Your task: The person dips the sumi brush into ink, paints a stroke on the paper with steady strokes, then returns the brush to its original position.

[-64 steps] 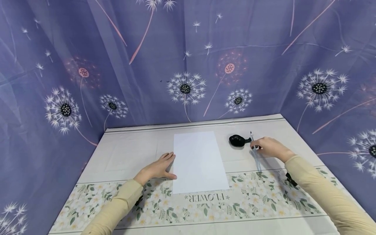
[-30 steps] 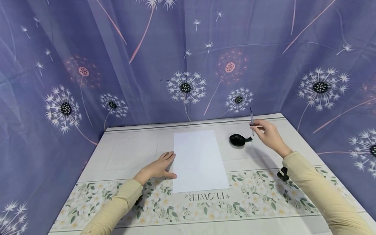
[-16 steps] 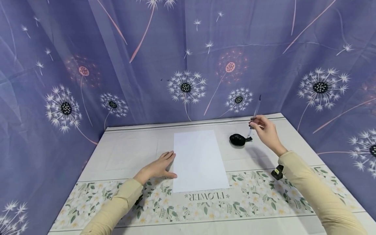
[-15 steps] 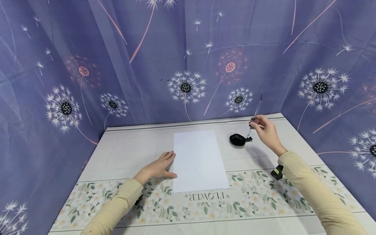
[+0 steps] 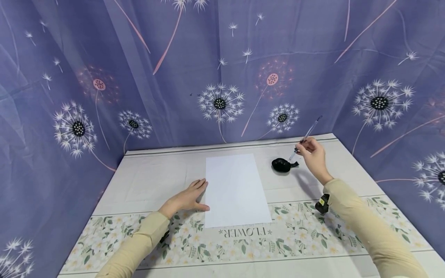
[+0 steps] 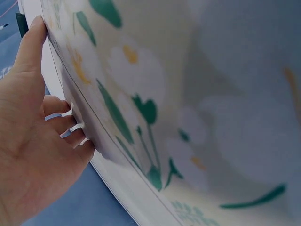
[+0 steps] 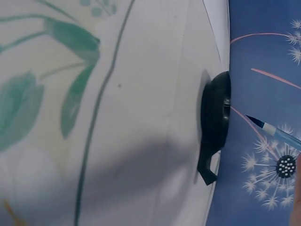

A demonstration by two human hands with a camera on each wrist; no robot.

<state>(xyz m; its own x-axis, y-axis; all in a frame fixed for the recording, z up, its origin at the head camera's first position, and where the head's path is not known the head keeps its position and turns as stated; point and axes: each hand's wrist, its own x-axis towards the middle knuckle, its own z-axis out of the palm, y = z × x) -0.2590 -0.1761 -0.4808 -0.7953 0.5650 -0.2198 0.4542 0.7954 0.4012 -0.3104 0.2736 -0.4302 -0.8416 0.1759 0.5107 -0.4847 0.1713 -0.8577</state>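
right hand (image 5: 314, 156), right of centre in head frame: thumb and fingers closed in a pinch round a clear bluish brush (image 5: 310, 130), raised off the desk (image 5: 156, 175). brush is tilted, top end toward upper right, other end down-left, beside the black oval object (image 5: 281, 165). right wrist view: dark pointed tip faces the black object, curtain (image 5: 174, 96) visible between the two, so apart. only a sliver of the hand shows there, at the right edge.

black object lies on the desk right of the paper (image 5: 236, 191), short tail pointing right.

left hand (image 5: 185, 199), lower middle of frame: fingers extended, thumb spread well away, nothing gripped. thumb and fingertips rest at the paper's left edge. paper is blank white, flat, mid-frame, long side running away from the person.

below the paper, a floral band (image 5: 302, 235) crosses the cloth, "flower" printed upside down. beige sleeves on both arms, black device (image 5: 322, 204) under the right wrist. purple dandelion curtain fills the upper frame.
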